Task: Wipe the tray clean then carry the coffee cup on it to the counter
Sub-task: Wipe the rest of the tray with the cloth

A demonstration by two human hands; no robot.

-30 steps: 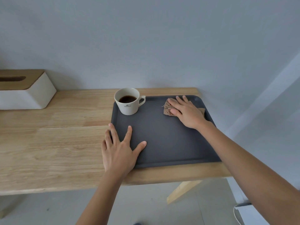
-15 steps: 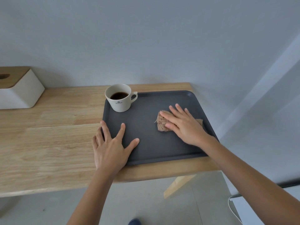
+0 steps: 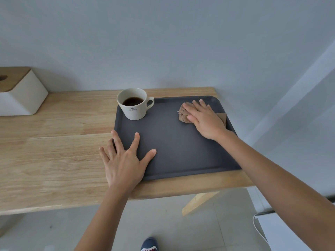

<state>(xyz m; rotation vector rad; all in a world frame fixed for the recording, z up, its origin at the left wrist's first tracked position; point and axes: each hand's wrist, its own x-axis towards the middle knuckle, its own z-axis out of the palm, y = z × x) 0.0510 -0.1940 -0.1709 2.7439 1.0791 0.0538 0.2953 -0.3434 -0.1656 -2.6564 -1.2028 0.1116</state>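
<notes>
A dark grey tray (image 3: 181,151) lies on the right end of a wooden table (image 3: 54,151). A white coffee cup (image 3: 134,104) with black coffee stands in the tray's far left corner, handle to the right. My right hand (image 3: 204,120) presses flat on a crumpled brown cloth (image 3: 184,115) near the tray's far right corner; the cloth shows on both sides of the hand. My left hand (image 3: 125,162) lies flat with spread fingers over the tray's near left edge, partly on the table, holding nothing.
A white tissue box (image 3: 20,95) with a wooden lid sits at the table's far left by the wall. The table's right edge is just beyond the tray. Below are a tiled floor, a table leg (image 3: 199,201) and my shoe (image 3: 149,245). A white unit (image 3: 282,230) stands at lower right.
My right hand slid the cloth toward me to mid-tray, then back to the far right corner. My left hand stayed on the tray's near left edge. The cup did not move.
</notes>
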